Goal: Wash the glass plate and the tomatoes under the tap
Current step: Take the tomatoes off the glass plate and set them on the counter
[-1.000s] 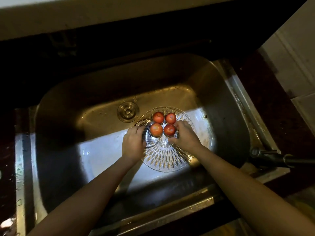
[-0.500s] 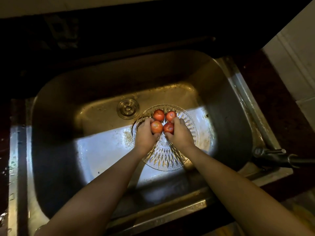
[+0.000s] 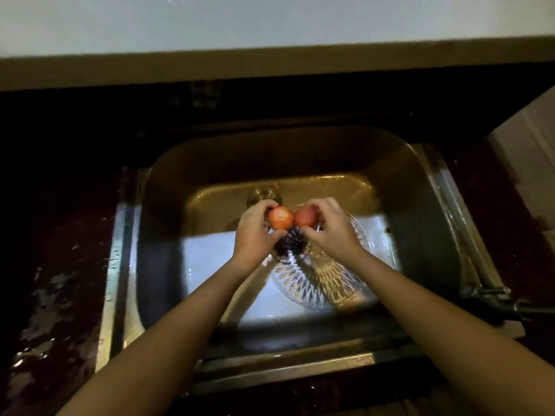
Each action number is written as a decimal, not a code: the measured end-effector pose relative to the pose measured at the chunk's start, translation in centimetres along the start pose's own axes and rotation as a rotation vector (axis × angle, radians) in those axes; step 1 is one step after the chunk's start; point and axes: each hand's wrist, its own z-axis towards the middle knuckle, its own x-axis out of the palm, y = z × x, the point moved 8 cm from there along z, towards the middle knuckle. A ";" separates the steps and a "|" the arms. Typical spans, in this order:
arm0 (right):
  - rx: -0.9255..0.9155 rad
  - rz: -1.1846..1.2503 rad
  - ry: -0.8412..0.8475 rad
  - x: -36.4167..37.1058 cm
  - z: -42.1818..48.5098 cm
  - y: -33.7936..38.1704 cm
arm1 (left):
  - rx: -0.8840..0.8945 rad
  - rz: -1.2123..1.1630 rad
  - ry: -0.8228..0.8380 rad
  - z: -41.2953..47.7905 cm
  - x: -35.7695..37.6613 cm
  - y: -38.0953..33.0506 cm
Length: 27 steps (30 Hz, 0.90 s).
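Observation:
A cut-glass plate (image 3: 324, 280) lies on the floor of the steel sink (image 3: 426, 205). Above its far edge my left hand (image 3: 255, 232) grips one red tomato (image 3: 280, 217), and my right hand (image 3: 330, 229) grips a second tomato (image 3: 305, 216). The two fruits touch side by side, lifted off the plate. No other tomatoes show; the hands and a dark shadow cover the plate's far part. No water stream is visible.
The drain (image 3: 264, 195) sits just beyond my left hand. A dark tap fitting (image 3: 498, 298) juts from the sink's right rim. Wet dark countertop (image 3: 54, 295) lies to the left, and a pale wall (image 3: 270, 22) runs along the back.
Both hands closed on tomatoes and lifted them off the plate. The camera view tilted up, showing more of the back wall.

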 end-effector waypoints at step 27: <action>-0.572 -0.062 0.392 18.8 2.3 29.8 | -0.361 -0.115 -0.662 -11.9 -27.6 11.5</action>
